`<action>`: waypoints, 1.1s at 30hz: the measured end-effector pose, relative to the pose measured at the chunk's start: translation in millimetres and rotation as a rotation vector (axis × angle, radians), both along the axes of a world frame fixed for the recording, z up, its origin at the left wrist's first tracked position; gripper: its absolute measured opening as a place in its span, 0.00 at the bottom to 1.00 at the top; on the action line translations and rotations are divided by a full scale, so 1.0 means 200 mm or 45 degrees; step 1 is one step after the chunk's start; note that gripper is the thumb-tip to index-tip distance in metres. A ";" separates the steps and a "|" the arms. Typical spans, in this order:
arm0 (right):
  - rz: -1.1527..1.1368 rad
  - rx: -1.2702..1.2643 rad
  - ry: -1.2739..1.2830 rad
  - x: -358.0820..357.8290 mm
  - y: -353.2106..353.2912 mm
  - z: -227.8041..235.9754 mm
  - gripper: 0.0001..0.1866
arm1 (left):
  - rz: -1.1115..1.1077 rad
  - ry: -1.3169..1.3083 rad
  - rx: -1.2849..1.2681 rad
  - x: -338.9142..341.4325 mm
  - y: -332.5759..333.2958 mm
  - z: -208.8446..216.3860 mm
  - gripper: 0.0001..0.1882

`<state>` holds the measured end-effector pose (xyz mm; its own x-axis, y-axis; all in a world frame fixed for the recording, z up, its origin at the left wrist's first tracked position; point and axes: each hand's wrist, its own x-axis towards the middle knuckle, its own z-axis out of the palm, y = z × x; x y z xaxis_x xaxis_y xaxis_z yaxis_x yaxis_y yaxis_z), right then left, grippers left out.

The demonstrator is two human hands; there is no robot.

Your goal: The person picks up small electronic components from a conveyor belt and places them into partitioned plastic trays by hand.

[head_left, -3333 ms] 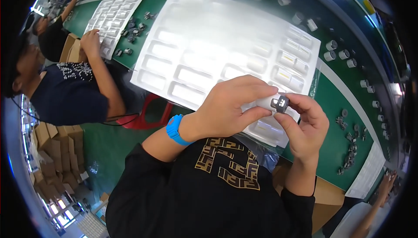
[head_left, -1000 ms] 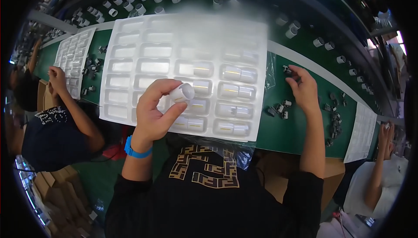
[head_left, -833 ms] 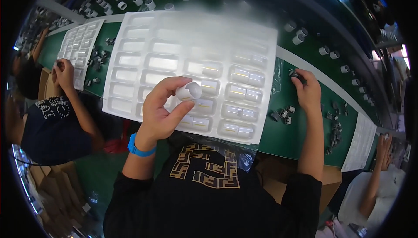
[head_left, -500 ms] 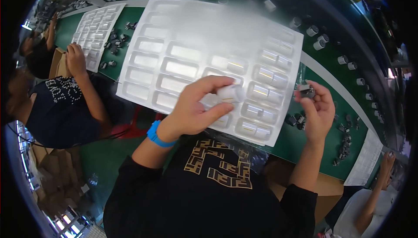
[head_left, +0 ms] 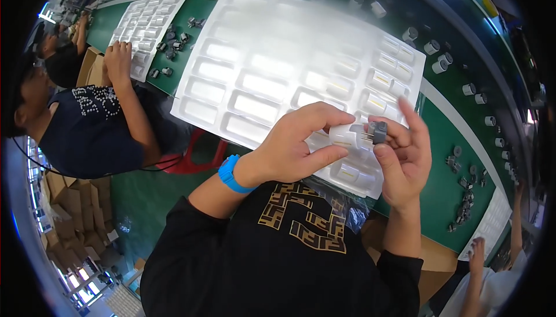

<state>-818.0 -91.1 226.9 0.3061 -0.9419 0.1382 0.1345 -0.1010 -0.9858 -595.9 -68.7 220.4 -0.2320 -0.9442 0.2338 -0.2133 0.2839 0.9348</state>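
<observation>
In the head view, the left hand (head_left: 292,150) pinches a white tube (head_left: 344,137) between thumb and fingers, the gap no wider than the tube. The right hand (head_left: 407,163) grips a dark grey plug (head_left: 379,133) between thumb and bent fingers, its index finger lifted away and blurred. The plug lies just right of the tube, its thin metal pins pointing left at the tube's near end; both long axes appear to run roughly sideways. Whether pins and tube touch, I cannot tell. Both pieces are above the white tray (head_left: 278,30), at its lower right.
</observation>
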 end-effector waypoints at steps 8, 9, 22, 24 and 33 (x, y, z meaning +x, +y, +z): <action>0.060 -0.486 0.504 -0.01 -0.05 0.03 0.20 | 0.047 -0.101 -0.072 -0.02 -0.01 0.00 0.24; 0.053 -0.413 0.540 -0.01 -0.04 0.04 0.19 | 0.061 -0.131 -0.097 -0.02 -0.01 0.00 0.24; 0.057 -0.590 0.857 -0.04 -0.02 0.07 0.20 | -0.040 -0.288 -0.286 -0.01 -0.03 0.00 0.23; 0.014 -0.653 0.891 -0.03 -0.02 0.07 0.21 | -0.042 -0.286 -0.290 -0.02 -0.05 0.01 0.23; 0.252 -0.626 0.816 -0.18 -0.32 0.07 0.19 | 0.018 -0.161 -0.212 -0.11 -0.18 -0.01 0.26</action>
<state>-853.8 -154.9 241.0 0.6192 -0.7400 0.2625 -0.3777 -0.5739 -0.7266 -618.1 -103.9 218.6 -0.2566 -0.8983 0.3567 -0.3310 0.4284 0.8408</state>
